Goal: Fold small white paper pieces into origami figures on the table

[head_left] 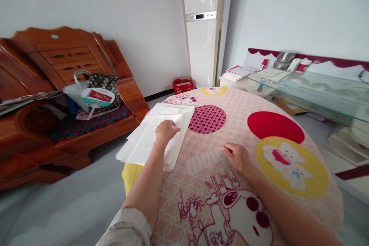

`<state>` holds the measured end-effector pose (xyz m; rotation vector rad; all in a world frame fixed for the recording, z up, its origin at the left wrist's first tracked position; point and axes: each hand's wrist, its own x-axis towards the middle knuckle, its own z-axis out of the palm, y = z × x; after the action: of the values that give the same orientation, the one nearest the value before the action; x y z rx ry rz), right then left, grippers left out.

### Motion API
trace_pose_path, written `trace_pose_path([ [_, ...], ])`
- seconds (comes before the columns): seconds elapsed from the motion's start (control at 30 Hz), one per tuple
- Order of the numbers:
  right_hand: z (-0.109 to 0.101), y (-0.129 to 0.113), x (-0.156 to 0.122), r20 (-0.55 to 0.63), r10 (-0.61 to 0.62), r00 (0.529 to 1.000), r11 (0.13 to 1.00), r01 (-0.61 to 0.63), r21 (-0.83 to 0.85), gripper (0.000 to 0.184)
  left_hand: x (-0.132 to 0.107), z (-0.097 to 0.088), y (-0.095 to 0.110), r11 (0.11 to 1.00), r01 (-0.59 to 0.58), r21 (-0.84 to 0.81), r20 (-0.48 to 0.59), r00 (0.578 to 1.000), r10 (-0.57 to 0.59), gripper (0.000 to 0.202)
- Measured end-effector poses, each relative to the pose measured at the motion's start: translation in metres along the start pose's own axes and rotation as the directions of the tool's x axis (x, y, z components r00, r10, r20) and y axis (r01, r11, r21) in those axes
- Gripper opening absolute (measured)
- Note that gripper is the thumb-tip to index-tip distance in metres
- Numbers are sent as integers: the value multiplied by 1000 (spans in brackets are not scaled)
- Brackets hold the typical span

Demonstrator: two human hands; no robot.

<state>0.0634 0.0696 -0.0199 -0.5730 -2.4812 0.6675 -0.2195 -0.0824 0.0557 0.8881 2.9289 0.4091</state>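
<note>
A stack of white paper sheets (150,138) lies on the left part of a round table covered by a pink cartoon-print cloth (230,123). My left hand (165,131) rests on top of the stack, fingers curled and pressed on the top sheet, whose edge looks slightly lifted. My right hand (238,155) lies on the cloth near the table's middle, to the right of the papers, fingers loosely bent and flat on the cloth, holding nothing.
A carved wooden bench (57,96) with bags and a round fan (96,97) stands to the left. A tall white air-conditioner unit (203,27) stands in the corner. A glass shelf (323,88) with books and containers is at the right.
</note>
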Motion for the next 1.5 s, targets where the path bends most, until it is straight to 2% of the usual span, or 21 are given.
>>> trace_pose_path([
  [0.27, 0, 2, -1, 1, 10, 1000, 1000, -10, 12, 37, -5, 3, 3, 996, -16, 91, 13, 1000, 15, 19],
  [0.43, -1, 0, -1, 2, 22, 1000, 1000, -22, 22, 37, -11, 3, 9, 987, -60, 149, 28, 998, 56, 20],
  [0.7, -1, 0, -1, -21, 20, 1000, 999, -19, 46, 38, -11, 1, 5, 975, -128, 183, 64, 991, 118, 23],
  [1.03, -5, 1, 0, -1, 15, 1000, 997, -15, 69, 37, -8, -8, -2, 988, -80, 128, 101, 993, 67, 21],
  [1.2, -6, 0, 0, 2, 17, 1000, 998, -17, 68, 37, -6, -5, -2, 985, -59, 165, 71, 996, 48, 24],
  [1.5, -4, 1, -1, -11, 22, 1000, 997, -21, 75, 37, -1, -5, -10, 986, -63, 151, 82, 995, 51, 24],
])
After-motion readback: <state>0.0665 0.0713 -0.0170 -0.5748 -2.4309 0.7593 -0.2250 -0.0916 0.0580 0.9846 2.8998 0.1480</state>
